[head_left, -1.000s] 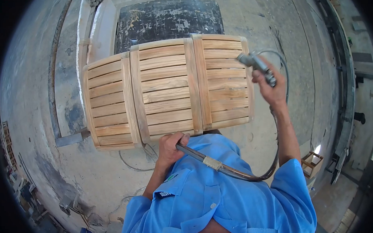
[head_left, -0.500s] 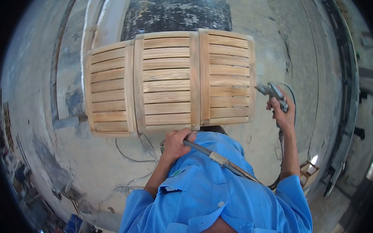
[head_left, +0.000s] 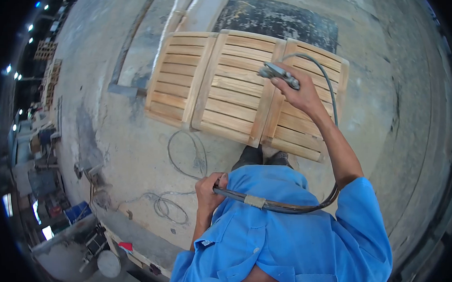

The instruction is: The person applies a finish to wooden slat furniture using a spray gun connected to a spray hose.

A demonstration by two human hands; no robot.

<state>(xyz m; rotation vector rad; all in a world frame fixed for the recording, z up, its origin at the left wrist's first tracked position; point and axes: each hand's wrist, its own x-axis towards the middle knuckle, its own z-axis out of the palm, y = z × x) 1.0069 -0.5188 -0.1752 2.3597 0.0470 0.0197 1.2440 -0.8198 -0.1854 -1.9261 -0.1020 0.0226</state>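
A grey metal air gun (head_left: 279, 73) is gripped in the right hand (head_left: 297, 90), held over the slatted pale-wood panel (head_left: 234, 87) lying on the concrete floor (head_left: 136, 155). The dark rubber hose (head_left: 269, 205) is clasped in the closed left hand (head_left: 209, 189) at chest level.

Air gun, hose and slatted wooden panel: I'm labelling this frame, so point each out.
air gun (head_left: 278, 73), head view, on its metal body.
hose (head_left: 279, 207), head view, on the stretch across the chest.
slatted wooden panel (head_left: 224, 98), head view, on a middle slat.

Head-worn view, steeply downward
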